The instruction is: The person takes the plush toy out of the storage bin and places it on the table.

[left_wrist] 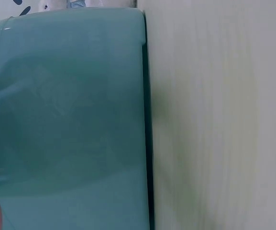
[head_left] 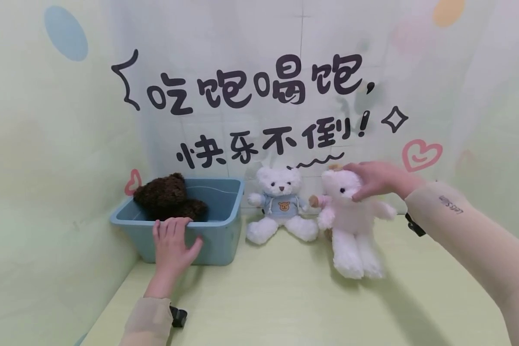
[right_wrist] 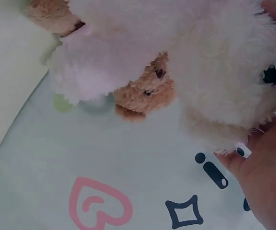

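Note:
My left hand (head_left: 173, 245) grips the near rim of a blue plastic bin (head_left: 225, 240), fingers over the edge and thumb against the outer wall. Inside the bin lies a dark brown plush bear (head_left: 162, 194). With my right hand (head_left: 374, 178) I hold a white plush toy (head_left: 352, 221) by its head; its legs hang down. Behind it, mostly hidden, is a light brown teddy bear (right_wrist: 145, 96), with a bit of pink clothing beside it. Between the bin and that toy sits a white teddy bear (head_left: 281, 202) in a blue hoodie.
A pale green table (head_left: 268, 298) carries the bin and the toys. Behind them a wall covering (head_left: 259, 38) with dark lettering and pink hearts closes off the back. On the left stands another pale wall (head_left: 47, 158).

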Demonstrator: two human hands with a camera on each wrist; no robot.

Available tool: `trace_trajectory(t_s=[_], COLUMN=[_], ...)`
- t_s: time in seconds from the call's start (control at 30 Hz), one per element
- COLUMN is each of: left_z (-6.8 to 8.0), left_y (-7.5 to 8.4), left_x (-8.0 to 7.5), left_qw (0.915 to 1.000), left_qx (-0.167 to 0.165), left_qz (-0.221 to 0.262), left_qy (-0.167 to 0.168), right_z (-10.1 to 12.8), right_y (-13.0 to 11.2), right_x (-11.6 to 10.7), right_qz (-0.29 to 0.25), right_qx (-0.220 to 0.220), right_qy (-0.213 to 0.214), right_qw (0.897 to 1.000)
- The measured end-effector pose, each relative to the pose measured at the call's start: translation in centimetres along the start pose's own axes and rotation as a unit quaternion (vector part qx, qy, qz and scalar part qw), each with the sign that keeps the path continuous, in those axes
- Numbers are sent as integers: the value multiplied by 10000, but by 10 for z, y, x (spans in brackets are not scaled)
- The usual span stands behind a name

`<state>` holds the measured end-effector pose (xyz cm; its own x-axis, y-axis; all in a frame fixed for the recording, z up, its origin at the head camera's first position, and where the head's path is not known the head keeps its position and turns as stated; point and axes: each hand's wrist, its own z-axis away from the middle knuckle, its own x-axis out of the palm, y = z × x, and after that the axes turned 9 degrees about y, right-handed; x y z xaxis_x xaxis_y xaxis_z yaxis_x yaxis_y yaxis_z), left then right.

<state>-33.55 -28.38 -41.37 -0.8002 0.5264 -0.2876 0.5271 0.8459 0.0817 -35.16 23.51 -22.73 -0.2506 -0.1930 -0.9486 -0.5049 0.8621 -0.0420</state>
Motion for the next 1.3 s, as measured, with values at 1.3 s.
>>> trace_trajectory(t_s=[1.3], left_z=[3], left_y=[2], left_x=[2], left_qw=[9998], left_qx=[-86], left_qz=[-51], left_qy=[-149], right_z=[23], right_y=[25], right_x=[67], right_qz=[-1322], right_qx=[970], right_qy=[-1372], right_qw=[9769])
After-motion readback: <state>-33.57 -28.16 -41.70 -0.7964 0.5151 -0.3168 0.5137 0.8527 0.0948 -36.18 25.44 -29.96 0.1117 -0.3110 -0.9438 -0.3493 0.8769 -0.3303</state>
